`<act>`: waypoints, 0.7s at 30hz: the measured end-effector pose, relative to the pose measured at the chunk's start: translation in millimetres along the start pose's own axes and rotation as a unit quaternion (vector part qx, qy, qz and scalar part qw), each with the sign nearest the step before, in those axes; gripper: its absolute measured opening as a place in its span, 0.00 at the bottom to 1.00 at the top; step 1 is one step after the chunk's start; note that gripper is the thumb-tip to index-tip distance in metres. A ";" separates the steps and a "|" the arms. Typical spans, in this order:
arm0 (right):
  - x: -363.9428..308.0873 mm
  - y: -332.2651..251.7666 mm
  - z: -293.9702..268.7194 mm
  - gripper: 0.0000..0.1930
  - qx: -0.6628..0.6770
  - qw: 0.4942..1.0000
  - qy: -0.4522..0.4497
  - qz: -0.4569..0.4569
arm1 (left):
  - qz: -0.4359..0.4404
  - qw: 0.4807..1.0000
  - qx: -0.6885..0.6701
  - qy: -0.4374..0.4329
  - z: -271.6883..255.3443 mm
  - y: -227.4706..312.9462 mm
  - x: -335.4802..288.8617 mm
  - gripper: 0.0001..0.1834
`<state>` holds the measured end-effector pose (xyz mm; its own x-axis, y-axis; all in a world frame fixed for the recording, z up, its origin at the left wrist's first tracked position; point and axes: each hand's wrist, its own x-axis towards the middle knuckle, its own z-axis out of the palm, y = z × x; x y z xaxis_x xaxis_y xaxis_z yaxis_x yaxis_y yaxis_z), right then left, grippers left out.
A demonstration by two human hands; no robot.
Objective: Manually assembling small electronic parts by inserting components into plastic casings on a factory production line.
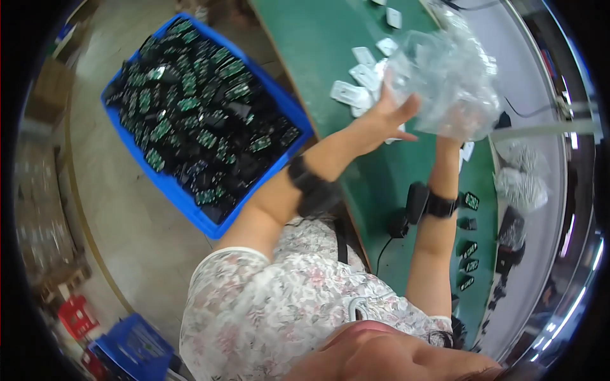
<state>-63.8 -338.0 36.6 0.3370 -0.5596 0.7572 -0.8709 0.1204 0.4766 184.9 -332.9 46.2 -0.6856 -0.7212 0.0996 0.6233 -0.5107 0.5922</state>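
A crumpled clear plastic bag (pixel 438 76) is bunched over the far part of the green table (pixel 305 38). My right hand (pixel 467 120) grips the bag, and the plastic covers most of its fingers. Beside the bag's left edge is my left hand (pixel 391 117), open with its fingers apart. It looks close to the plastic, but I cannot tell whether it touches. Beneath and left of that hand lie several flat white plastic pieces (pixel 349 93), partly covered by the bag and fingers. Both forearms wear black straps.
A blue crate (pixel 168 190) full of small black and green circuit-board parts stands left of the table. Along the table's right side several small black parts (pixel 470 247) form a row near bagged white items (pixel 522 187). A black device (pixel 398 223) with a cable sits between my arms.
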 end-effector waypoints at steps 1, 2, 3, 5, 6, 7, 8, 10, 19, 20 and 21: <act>18.1 -40.5 -26.7 0.15 0.139 0.990 -0.012 0.009 | 0.019 0.996 -0.084 0.020 -3.4 2.6 3.5 0.52; 35.8 -85.7 -69.6 0.16 0.271 0.962 -0.027 0.017 | 0.036 0.995 -0.089 0.037 -9.0 4.9 4.2 0.52; 31.6 -111.5 -92.3 0.15 0.264 0.960 -0.090 -0.005 | 0.092 0.986 -0.127 0.056 -11.8 2.3 7.4 0.43; 27.6 -121.6 -126.2 0.15 0.350 0.906 -0.236 0.004 | 0.157 0.970 -0.166 0.088 -23.0 2.9 -2.4 0.35; 31.3 -116.2 -137.6 0.15 0.438 0.840 -0.318 0.031 | 0.191 0.969 -0.116 0.110 -34.9 -0.3 -10.6 0.27; 44.1 -121.8 -151.4 0.15 0.428 0.875 -0.227 -0.006 | 0.221 0.964 -0.064 0.132 -47.4 0.9 -18.1 0.22; 57.5 -124.2 -166.0 0.17 0.416 0.900 -0.124 0.035 | 0.232 0.957 -0.057 0.167 -50.2 14.2 -23.9 0.15; 71.7 -137.1 -178.0 0.19 0.409 0.910 -0.021 0.064 | 0.197 0.974 -0.087 0.073 -64.5 5.7 -32.6 0.13; 22.3 -180.4 -108.8 0.15 0.610 0.751 -0.015 0.254 | 0.221 0.947 0.230 0.043 -14.4 4.9 -99.9 0.37; 24.9 -185.4 -94.0 0.15 0.568 0.791 0.016 0.226 | 0.227 0.944 0.236 0.045 -24.6 10.9 -103.1 0.37; 42.5 -196.2 -100.1 0.15 0.519 0.830 0.042 0.200 | 0.225 0.943 0.231 0.078 -32.6 15.1 -110.7 0.37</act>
<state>157.2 -303.4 20.0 -0.0678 -0.5800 0.8118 -0.7437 -0.5130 -0.4286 282.4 -276.0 18.0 -0.3041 -0.8952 0.3258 0.5833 0.0953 0.8066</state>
